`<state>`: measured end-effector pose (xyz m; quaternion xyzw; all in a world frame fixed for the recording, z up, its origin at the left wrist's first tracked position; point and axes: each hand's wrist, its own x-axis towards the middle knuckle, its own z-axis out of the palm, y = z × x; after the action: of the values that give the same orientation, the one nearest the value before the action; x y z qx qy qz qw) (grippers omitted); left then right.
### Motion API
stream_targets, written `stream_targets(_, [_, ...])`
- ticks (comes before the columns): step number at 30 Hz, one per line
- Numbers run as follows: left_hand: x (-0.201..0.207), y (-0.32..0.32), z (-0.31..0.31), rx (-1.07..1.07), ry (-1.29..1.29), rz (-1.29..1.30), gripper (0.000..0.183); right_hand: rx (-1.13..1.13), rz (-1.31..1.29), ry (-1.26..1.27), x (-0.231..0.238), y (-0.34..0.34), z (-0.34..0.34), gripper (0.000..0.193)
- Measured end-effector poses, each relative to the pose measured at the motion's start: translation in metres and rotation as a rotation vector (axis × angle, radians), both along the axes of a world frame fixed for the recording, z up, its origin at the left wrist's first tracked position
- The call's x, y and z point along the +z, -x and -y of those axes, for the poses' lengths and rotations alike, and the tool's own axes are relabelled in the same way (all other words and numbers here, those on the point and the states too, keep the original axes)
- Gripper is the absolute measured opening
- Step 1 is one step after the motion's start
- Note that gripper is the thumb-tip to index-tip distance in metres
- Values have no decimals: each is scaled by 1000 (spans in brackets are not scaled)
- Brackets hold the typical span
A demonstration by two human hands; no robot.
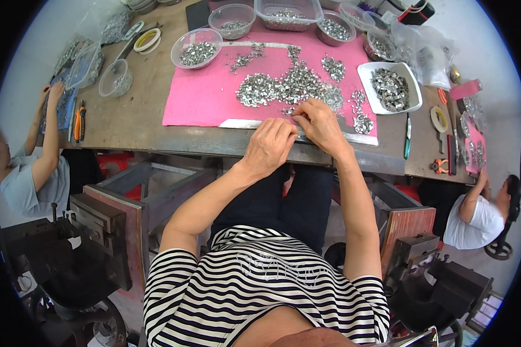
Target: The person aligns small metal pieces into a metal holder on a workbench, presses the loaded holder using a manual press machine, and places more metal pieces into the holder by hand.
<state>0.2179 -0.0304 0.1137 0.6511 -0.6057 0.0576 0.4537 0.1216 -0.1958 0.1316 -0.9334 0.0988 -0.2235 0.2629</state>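
Both my hands meet at the front edge of the table, over the near rim of a pink mat point(197, 95). My left hand point(270, 144) is closed, its fingertips pressed together. Close beside it, my right hand point(321, 126) is closed in a pinch. Whatever lies between the fingertips is too small or too hidden to make out. Just beyond them a wide pile of small shiny metal pieces point(289, 85) spreads over the mat, with smaller clusters around it. A white square dish point(364, 87) holding more such pieces point(389, 89) stands to the right.
Clear tubs with metal pieces line the back, among them a round bowl point(182, 61) and a rectangular tub point(259, 20). Tape rolls point(147, 40) and orange-handled pliers point(80, 122) lie left; green tweezers point(408, 137) lie right. One person point(35, 179) works left, another point(474, 217) right.
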Motion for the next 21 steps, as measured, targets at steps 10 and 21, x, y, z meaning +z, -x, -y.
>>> stream_targets(10, [-6, -7, -2, -39, 40, 37, 16, -113, 26, -305, 14, 38, -28, 8])
stream_targets(21, [-8, -7, -7, -45, 26, -62, 18, -72, 179, -19, 3, 42, -42, 14])
